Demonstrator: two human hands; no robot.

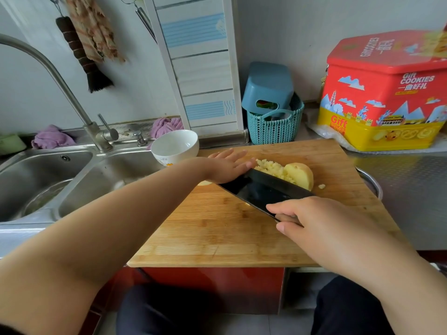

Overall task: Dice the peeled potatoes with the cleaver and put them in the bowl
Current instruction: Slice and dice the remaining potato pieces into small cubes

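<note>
On the cutting board (217, 228), the right hand (321, 221) grips the cleaver (263, 189) beside the diced potato (273, 169). The left hand (229, 165) lies flat, fingers straight, against the blade's tip. A white bowl (175, 147) stands near.

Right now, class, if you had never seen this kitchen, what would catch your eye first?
The black cleaver in the middle of the wooden cutting board, its handle held by the right hand while the left hand lies flat by the blade. Behind the blade sit pale potato cubes and an uncut potato piece. At the far right stands a bright red and yellow cookie tin.
</note>
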